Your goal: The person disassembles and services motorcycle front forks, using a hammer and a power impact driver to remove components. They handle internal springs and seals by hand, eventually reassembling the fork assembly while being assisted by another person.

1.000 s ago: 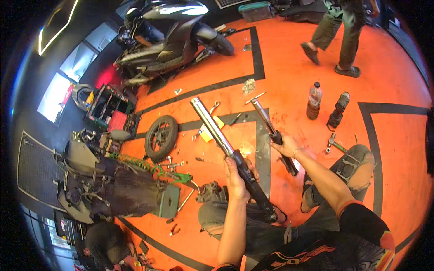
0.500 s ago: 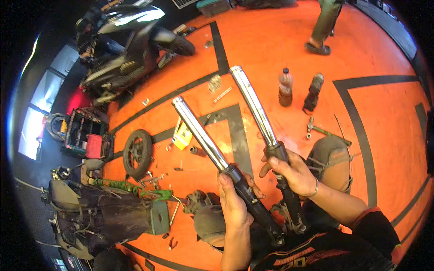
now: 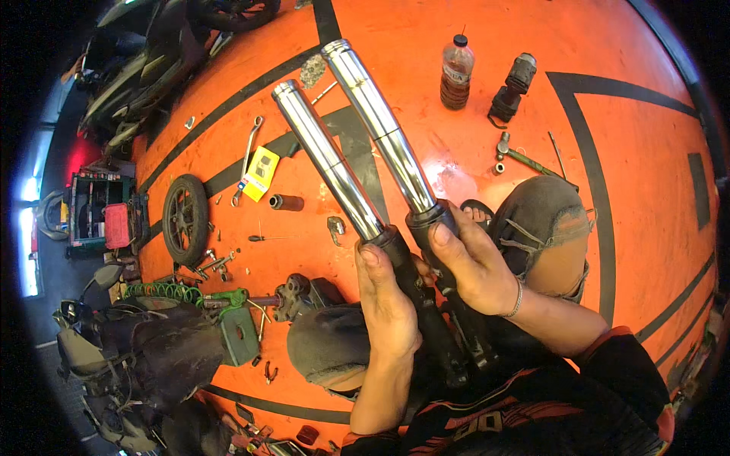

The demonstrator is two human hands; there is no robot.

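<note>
On my feed the left fork leg (image 3: 368, 220) and the right fork leg (image 3: 416, 186) fill the middle of the frame, side by side and both tilted toward the upper left. Each has a bright chrome tube above and a matte black lower body; the chrome is mirror-like with dark reflected streaks, a ridged rim at its top end and a thin dark line ringing it partway down. The right one reaches higher in the frame. A thicker black collar marks where chrome meets black, and the black bodies run down toward the lower centre, their ends dim against my dark shirt (image 3: 525, 414). My left hand (image 3: 389, 308) grasps the left leg just below its collar, thumb along the near side; my right hand (image 3: 477, 272) has its fingers curled about the other, thumb across the collar. Beyond, on the orange floor (image 3: 532, 30), I see a yellow box (image 3: 261, 173) left of the tubes and a bottle (image 3: 456, 76) at upper right.
</note>
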